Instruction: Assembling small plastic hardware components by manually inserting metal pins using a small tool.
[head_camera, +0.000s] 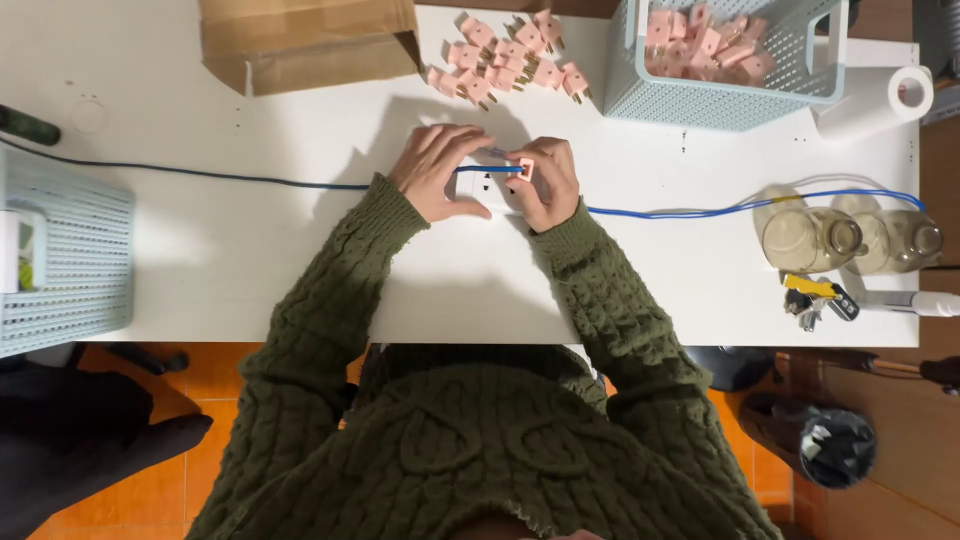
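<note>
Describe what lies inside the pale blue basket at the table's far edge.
The pale blue basket holds pink plugs heaped toward its far side. Its mesh wall hides the lower ones, so how deep the heap goes cannot be seen.

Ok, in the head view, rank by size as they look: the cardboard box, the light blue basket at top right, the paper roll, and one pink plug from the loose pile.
1. Light blue basket and cardboard box: close in size, both cut off at the top, so unranked.
2. Paper roll.
3. Pink plug, smallest.
</note>
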